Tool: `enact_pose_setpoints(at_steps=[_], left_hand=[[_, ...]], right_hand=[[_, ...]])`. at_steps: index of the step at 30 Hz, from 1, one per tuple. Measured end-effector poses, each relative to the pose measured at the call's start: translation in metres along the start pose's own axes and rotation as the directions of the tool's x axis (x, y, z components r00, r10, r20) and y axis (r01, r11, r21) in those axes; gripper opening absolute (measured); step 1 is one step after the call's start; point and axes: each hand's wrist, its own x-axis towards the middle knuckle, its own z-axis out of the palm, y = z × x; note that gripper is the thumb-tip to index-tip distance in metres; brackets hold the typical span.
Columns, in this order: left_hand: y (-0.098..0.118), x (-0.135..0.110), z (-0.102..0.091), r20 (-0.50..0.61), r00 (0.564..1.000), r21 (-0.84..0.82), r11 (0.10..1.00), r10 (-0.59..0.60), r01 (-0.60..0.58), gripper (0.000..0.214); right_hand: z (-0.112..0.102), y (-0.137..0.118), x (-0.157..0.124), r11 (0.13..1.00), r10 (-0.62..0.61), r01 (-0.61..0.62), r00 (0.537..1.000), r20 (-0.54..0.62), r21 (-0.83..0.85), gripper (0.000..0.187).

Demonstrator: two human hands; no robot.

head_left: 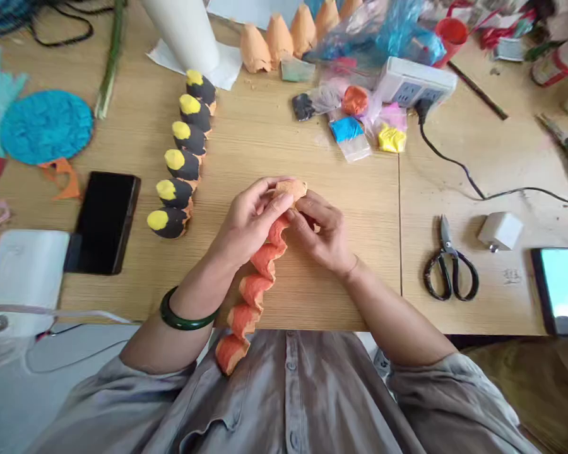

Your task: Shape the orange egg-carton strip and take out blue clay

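Both hands meet at the middle of the wooden table [274, 139], gripping the top end of an orange strip of egg-carton cones [258, 284]. My left hand [248, 221], with a green bangle on its wrist, pinches the top cone from the left. From the right, my right hand [324, 233] has its fingers closed on the same end. The strip hangs down over the table's front edge towards my grey shirt. A second strip of cones painted black with yellow tips [182, 157] lies to the left of my hands.
Black scissors [449, 265], a white charger [500, 231] and a lit phone [559, 289] lie at the right. A dark phone [105, 221] and a white device [23, 265] are at the left. Bags of coloured clay [355, 123], a power strip [416, 85] and unpainted cones [284, 34] are behind.
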Motion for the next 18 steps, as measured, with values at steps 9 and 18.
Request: enact_pose_setpoints(at_steps=[9, 18], left_hand=[[-0.003, 0.002, 0.003, -0.040, 0.999, -0.021, 1.000, 0.001, -0.002, 0.047], [0.005, 0.004, -0.002, 0.092, 0.989, -0.081, 0.989, -0.114, 0.122, 0.051]], right_hand=[[-0.001, -0.001, 0.001, 0.988, 0.144, -0.145, 0.989, 0.033, 0.052, 0.039], [-0.005, -0.010, 0.012, 0.771, 0.524, -0.470, 0.852, -0.010, 0.430, 0.046]])
